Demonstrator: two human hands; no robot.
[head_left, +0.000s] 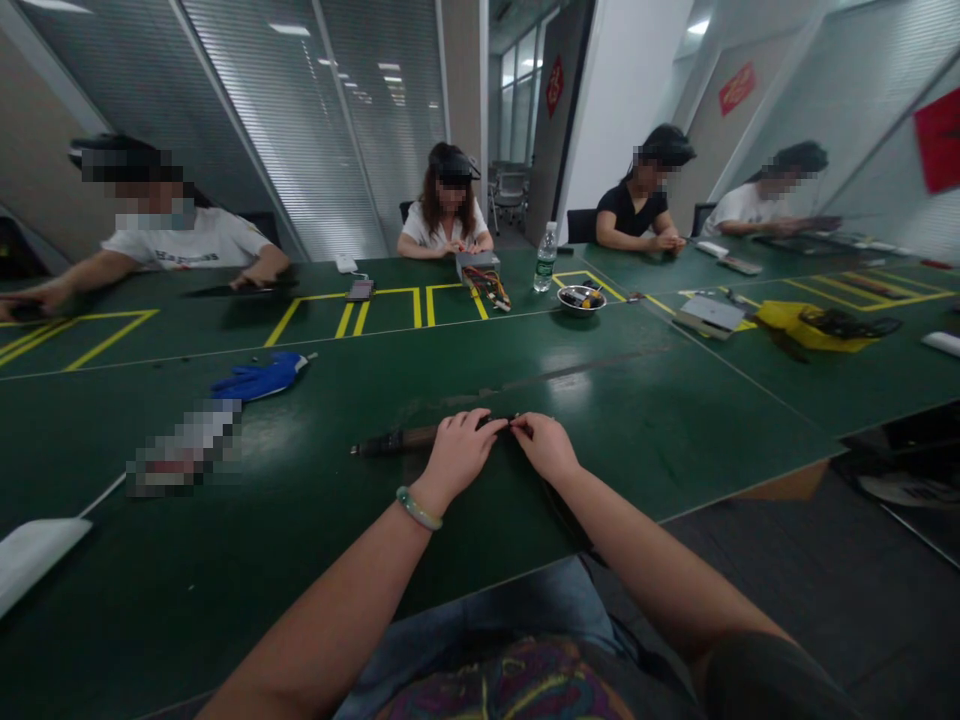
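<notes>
A long, dark brown and black tool (409, 438), which looks like an electric screwdriver, lies on the green table with its narrow metal tip pointing left. My left hand (463, 445) is closed over the right part of its body, thumb and fingers near the tool's back end. There my right hand (546, 445) pinches a small dark piece, apparently where the black cord (555, 505) meets the tool. The cord runs under my right wrist toward the table's front edge. My fingers hide the exact joint.
A blue glove (262, 377) and a blurred-out flat object (184, 450) lie to the left, with a white device (34, 555) beyond. A metal bowl (581, 301) and a water bottle (546, 260) stand ahead. Several people work across the table, one at a grey box (478, 264) with wires.
</notes>
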